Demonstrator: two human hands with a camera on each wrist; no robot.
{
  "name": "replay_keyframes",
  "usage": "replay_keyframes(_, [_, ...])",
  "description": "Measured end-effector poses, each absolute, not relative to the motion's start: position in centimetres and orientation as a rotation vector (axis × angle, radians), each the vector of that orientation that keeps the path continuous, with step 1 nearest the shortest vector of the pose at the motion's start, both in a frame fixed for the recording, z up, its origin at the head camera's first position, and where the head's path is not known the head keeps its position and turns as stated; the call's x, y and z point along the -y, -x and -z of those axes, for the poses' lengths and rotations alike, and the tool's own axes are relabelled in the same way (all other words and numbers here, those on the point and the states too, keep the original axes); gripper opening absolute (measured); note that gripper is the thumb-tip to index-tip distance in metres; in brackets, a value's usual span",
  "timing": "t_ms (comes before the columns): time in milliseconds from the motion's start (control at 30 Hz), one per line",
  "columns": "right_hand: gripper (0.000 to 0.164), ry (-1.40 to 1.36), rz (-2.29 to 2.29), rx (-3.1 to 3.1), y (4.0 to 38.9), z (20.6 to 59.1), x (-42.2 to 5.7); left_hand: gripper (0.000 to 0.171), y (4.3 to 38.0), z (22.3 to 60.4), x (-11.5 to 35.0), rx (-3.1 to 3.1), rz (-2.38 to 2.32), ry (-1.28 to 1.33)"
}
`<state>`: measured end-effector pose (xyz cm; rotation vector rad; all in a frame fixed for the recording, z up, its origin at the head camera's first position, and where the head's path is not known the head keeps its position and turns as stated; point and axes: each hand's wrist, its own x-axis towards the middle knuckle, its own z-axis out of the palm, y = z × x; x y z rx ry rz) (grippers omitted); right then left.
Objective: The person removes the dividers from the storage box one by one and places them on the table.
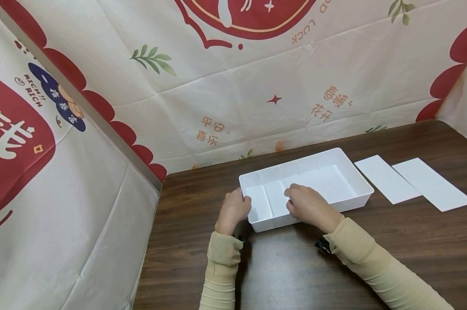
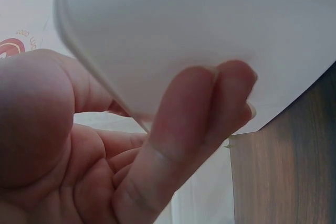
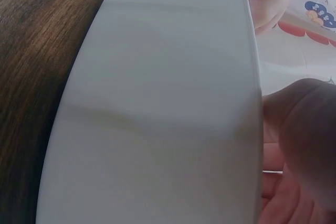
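Note:
A white rectangular plastic tray (image 1: 351, 202) sits on the wooden table, with thin crosswise dividers inside its left part. At the tray's left end wall, my left hand (image 1: 234, 209) grips the rim, fingers outside and thumb over the edge. The left wrist view shows these fingertips (image 2: 189, 103) against the wall (image 2: 220, 19). My right hand (image 1: 311, 206) reaches over the near wall with curled fingers, pinching at the second white divider (image 1: 283, 183), largely hidden by the hand. The first divider (image 1: 267, 199) stands between both hands. In the right wrist view, the thumb (image 3: 310, 135) is beside the rim.
Two flat white panels (image 1: 388, 178) lie on the table (image 1: 287, 271) right of the tray, slightly overlapping. A printed cloth (image 1: 237, 86) hangs behind the table, and another cloth-covered side (image 1: 101, 206) borders it on the left.

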<state>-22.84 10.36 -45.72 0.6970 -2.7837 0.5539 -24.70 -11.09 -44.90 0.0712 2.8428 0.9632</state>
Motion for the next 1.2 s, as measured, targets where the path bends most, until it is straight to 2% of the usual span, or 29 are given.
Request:
replay_keyframes(700, [0.017,-0.695,-0.564,2.728,22.77,45.14,-10.34,0.023,24.77,44.85,11.06,-2.864,-0.907,-0.076])
replay_keyframes(1200, [0.010,-0.714,-0.548,2.684,22.76,45.13,-10.39,0.019,24.79,44.91,11.07,-2.880,-0.908,-0.104])
